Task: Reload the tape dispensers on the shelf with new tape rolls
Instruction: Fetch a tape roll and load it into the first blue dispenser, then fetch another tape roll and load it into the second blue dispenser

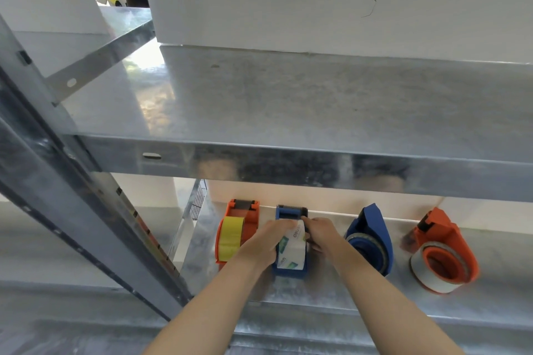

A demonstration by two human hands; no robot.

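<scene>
Both hands are on the white tape roll [294, 249] sitting in the blue dispenser [291, 212], second from left on the lower shelf [432, 305]. Left hand [264, 242] has its grip curled over the roll's left side, and right hand [320, 235] is curled onto the right side. Risk imo: the roll seats crooked, or the dispenser skids into the orange dispenser [239, 228] just beside it.

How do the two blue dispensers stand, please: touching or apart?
Apart. The head view shows bare shelf and the right hand between the left blue dispenser and the right blue dispenser.
</scene>
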